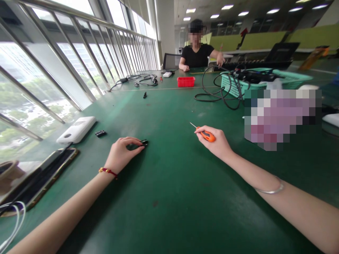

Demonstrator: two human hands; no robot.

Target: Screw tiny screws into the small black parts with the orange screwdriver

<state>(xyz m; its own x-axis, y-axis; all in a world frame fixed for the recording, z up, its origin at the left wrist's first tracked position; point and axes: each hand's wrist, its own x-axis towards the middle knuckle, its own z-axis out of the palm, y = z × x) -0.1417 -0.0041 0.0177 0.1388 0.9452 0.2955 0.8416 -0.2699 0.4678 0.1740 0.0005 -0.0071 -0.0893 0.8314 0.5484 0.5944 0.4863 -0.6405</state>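
I observe, with twelve o'clock straight ahead of the worker: the left hand (123, 151) pinches a small black part (144, 142) between thumb and fingers, over the green table (169, 183); the right hand (217, 141) grips an orange-handled screwdriver (208, 136), shaft pointing between ten and eleven o'clock; the part lies at nine o'clock from the right hand, well apart from the screwdriver; a black block (101, 133) sits at ten o'clock from the left hand; a red bin (186, 83) stands farther off, at twelve.
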